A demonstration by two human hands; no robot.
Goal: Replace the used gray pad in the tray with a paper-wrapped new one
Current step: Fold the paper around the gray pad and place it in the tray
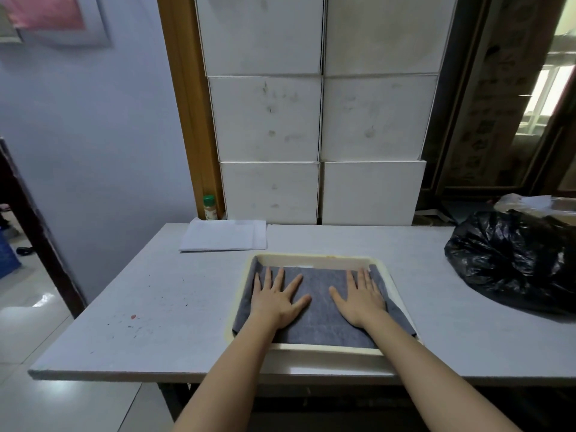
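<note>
Two hands, left hand (276, 299) and right hand (361, 299), lie flat with each grip spread on the gray pad (318, 319). We see it inside the cream tray (314, 258), lower centre of the frame; the folded white paper (224, 235) sits upper left on the tabletop (149, 307)

- Left hand (276, 299) and right hand (361, 299) pressed flat, fingers spread, on gray pad (318, 319) inside cream tray (311, 258) near table (149, 307) front edge.
- White folded paper (223, 235) at far edge; black bag (514, 263) at right edge.
</note>
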